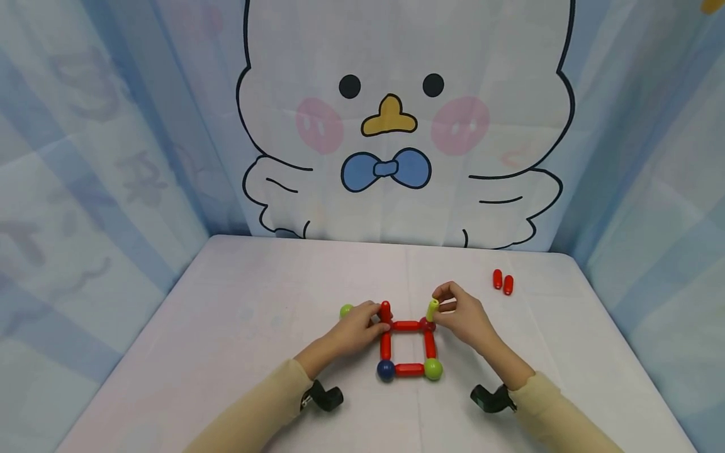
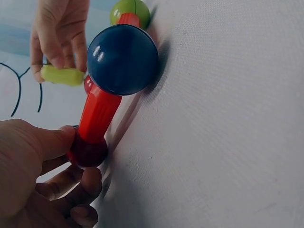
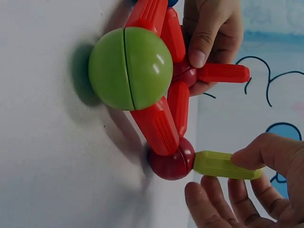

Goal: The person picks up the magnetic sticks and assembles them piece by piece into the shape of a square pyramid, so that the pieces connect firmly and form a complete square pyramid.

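Four red rods and corner balls form a square frame of a magnetic building set on the table. Its near corners are a blue ball (image 1: pixel 386 370) and a green ball (image 1: pixel 433 369). My left hand (image 1: pixel 354 327) holds the dark red ball (image 2: pixel 88 151) at the far left corner between thumb and fingers; a red rod (image 1: pixel 386 311) stands upright on it. At the far right corner, my right hand (image 1: pixel 466 319) pinches a yellow-green rod (image 3: pixel 218 165) by its upper part. That rod's lower end meets another dark red ball (image 3: pixel 171 159) in the right wrist view.
Two loose red rods (image 1: pixel 508 285) lie at the back right of the white table (image 1: pixel 272 277). Another green ball (image 1: pixel 346 310) sits just behind my left hand, partly hidden. A printed curtain (image 1: pixel 391 214) hangs along the table's back edge.
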### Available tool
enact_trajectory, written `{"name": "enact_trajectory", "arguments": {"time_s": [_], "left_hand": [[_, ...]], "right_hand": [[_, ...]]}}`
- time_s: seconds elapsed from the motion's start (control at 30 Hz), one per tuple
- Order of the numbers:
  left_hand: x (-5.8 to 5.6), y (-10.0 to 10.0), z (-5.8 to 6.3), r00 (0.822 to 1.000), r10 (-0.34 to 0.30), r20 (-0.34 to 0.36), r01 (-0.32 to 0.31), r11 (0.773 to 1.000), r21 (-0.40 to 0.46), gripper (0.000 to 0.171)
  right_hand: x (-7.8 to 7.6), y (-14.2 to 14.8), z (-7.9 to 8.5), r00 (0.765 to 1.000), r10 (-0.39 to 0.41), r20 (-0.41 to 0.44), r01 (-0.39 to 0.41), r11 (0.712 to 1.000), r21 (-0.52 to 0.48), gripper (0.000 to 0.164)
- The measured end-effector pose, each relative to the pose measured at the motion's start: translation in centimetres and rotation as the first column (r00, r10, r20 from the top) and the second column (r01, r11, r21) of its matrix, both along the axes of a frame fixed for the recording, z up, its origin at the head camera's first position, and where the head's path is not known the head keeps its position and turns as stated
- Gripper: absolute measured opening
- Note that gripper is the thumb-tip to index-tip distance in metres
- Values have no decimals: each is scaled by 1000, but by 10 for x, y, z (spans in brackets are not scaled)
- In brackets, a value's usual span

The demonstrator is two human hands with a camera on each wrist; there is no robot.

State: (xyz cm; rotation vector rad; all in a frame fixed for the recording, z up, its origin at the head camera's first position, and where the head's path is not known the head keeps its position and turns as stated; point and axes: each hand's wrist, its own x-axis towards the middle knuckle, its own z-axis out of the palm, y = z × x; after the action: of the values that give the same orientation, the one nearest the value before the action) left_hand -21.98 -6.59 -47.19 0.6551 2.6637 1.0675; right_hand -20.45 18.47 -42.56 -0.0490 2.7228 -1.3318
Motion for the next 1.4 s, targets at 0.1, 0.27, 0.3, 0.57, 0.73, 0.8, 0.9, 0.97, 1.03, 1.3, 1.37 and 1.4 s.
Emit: {"name": "enact_trajectory", "arguments": {"time_s": [0.1,0.27,0.3,0.57,0.73,0.8,0.9,0.97,1.03,1.3,1.37,1.4], "left_hand": [[0,0,0,1000,-4,3,4,1000,-1,22],[1,0,1,1000,-5,14,5,1000,-1,25],[1,0,1,1000,-7,17,7,1000,0,25],[2,1,1,999,-18,44,18,1000,-1,25],[1,3,2,1000,-12,19,12,1000,3,22],[1,4,2,1000,-2,16,2,1000,3,21],[1,5,1,1000,12,17,-11,1000,-2,20],[1,4,1,1000,8,13,-8,1000,-5,20],[1,3,1,1000,-2,11,2,1000,-4,20],[-1,-5,1,994,-34,100,31,999,30,31],[-1,-6,1,994,-39,105,36,999,33,30],[-1,-6,1,994,-40,103,37,999,30,29]], "right_hand": [[0,0,-3,1000,19,16,-19,1000,6,37],[-2,0,-8,994,76,84,-79,996,34,44],[-2,0,-9,992,84,98,-88,995,38,45],[0,-2,-14,987,111,116,-120,990,78,39],[2,-3,-17,988,113,108,-125,986,110,37],[3,-4,-18,989,103,106,-115,986,117,36],[5,-5,-18,990,101,102,-113,987,117,37],[6,-6,-17,990,102,101,-114,987,116,38],[6,-5,-17,989,112,101,-124,986,116,39],[0,19,-12,985,135,109,-152,975,164,48],[-4,30,-11,989,111,97,-129,970,205,48],[-6,36,-12,991,95,90,-113,967,227,47]]}}
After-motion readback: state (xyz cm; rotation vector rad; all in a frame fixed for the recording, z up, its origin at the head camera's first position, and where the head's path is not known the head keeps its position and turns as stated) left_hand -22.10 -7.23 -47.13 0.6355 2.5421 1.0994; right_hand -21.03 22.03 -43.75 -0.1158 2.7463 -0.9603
